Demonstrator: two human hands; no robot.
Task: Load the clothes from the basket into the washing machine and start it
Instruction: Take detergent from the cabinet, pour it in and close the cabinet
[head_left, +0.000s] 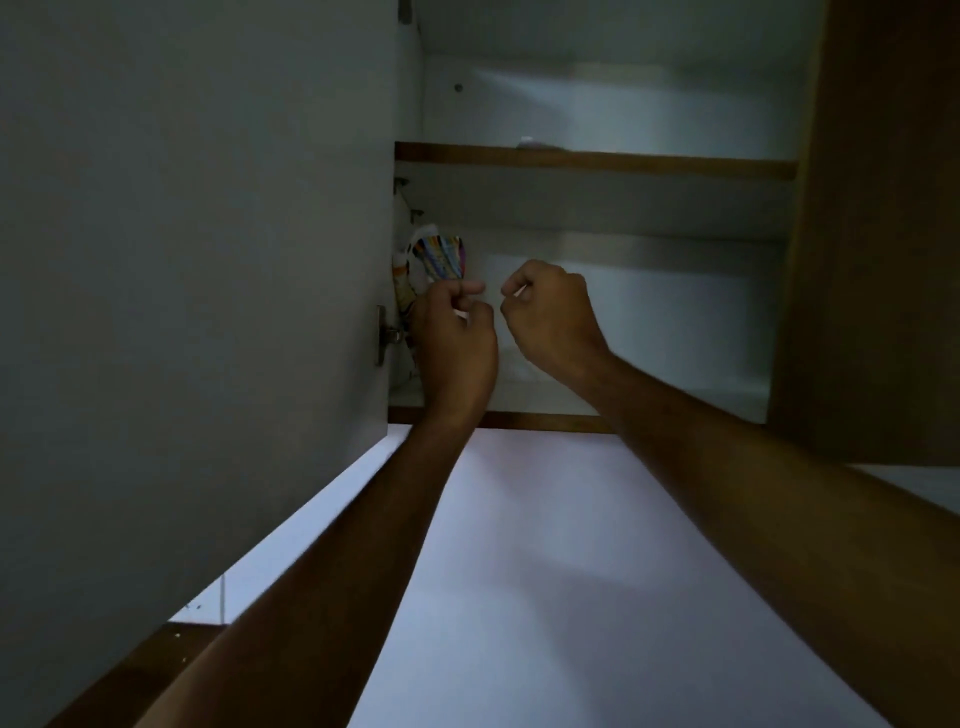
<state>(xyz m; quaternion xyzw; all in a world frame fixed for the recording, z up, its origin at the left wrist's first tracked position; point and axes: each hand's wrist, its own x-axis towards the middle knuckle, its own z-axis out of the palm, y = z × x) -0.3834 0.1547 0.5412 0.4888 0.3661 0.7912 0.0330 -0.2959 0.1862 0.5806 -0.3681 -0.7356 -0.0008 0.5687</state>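
Both hands are raised into an open wall cupboard (597, 161), and the only thing in it that bears on the wash is a colourful printed packet (439, 257), likely detergent, though its label is too dim to read. It stands upright at the far left of the lower shelf, tucked against the cupboard's left side just behind the open door (197, 218) and its hinge (387, 335). From the left hand (457, 338) the packet lies up and slightly left, touching or very nearly so; the fingers are curled with thumb and forefinger drawn together, but whether this grip has hold of the packet's edge I cannot tell. The right hand (550, 317) is just beside the left, further from the packet, its fingers curled into a loose fist; a pale sliver shows at the fingertips, too small to name. The left hand is clearly the nearer one for lifting the packet out. The lower shelf's wooden front edge (545, 421) sits below the wrists, and a second shelf above carries a small pale object (527, 141). The basket, clothes and washing machine are out of view.
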